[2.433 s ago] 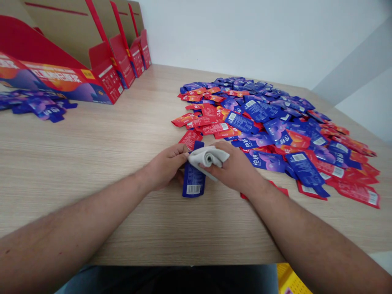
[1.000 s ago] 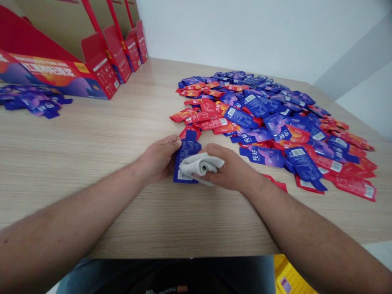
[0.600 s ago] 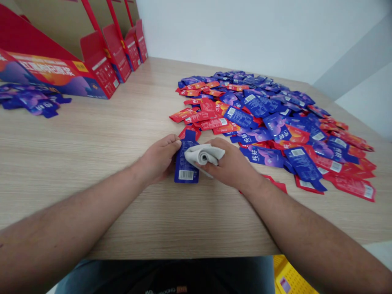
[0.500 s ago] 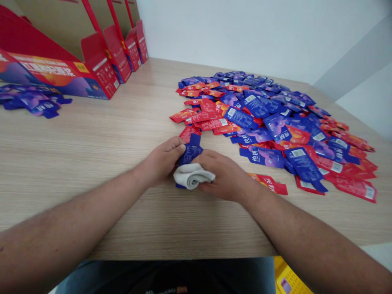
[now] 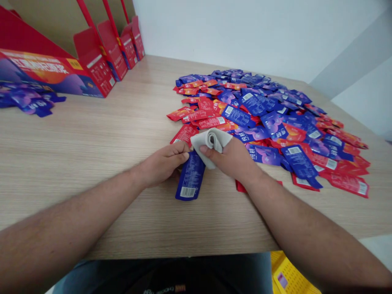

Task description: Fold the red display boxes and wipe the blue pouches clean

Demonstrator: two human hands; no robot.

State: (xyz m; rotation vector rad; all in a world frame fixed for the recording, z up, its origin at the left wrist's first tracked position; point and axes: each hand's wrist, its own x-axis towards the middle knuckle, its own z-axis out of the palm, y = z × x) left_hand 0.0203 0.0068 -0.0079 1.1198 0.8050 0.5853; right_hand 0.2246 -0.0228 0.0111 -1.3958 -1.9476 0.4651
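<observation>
A blue sachet (image 5: 190, 179) lies on the wooden table (image 5: 92, 139), barcode end towards me. My left hand (image 5: 163, 163) pinches its upper left edge with closed fingers and holds it down. My right hand (image 5: 232, 159) is closed on a folded grey cloth (image 5: 211, 141), which rests over the top end of the sachet. Both forearms reach in from the bottom of the head view. A red sachet (image 5: 240, 187) peeks out from under my right wrist.
A wide heap of blue and red sachets (image 5: 269, 118) covers the table's right half. Open red display cartons (image 5: 61, 61) stand at the back left, with a small pile of blue sachets (image 5: 27, 102) in front. A yellow crate (image 5: 290, 277) sits below the table edge.
My right hand has slid the cloth from the sachet's near end up to its far end, uncovering the barcode. The left hand keeps its hold.
</observation>
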